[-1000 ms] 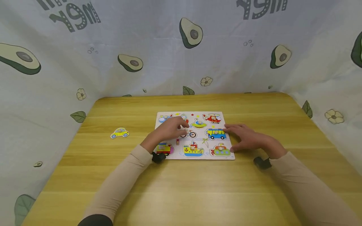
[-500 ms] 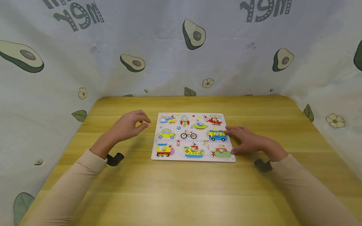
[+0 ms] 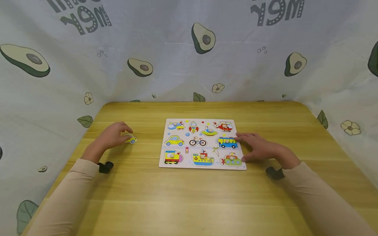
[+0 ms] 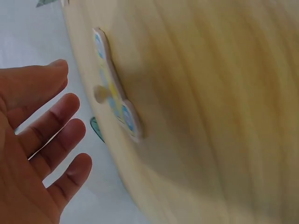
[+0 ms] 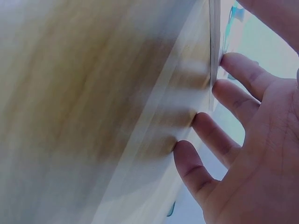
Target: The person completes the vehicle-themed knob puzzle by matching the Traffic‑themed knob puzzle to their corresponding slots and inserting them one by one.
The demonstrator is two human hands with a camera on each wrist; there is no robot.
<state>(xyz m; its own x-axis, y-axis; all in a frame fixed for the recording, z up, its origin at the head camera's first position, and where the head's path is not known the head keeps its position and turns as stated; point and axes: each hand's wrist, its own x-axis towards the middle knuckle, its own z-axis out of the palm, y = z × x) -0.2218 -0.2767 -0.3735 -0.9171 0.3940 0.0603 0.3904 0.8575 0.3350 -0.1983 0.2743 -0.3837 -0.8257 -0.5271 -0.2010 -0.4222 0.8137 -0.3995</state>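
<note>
On the left of the table lies a yellow car puzzle piece with a small knob. My left hand hovers over it, fingers loosely bent; in the left wrist view the fingertips are still apart from the knob. A white peg puzzle board lies mid-table with vehicle pieces such as a bus, a boat and a train. Its car slot shows a printed car without a knob. My right hand rests at the board's right edge, fingers spread, fingertips touching the edge and the table.
The wooden table runs back to a pale cloth printed with avocados, which also hangs along both sides. Bare wood lies between the car piece and the board.
My left hand has moved from above the board leftward to the car piece. My right hand has stayed at the board's right edge.
</note>
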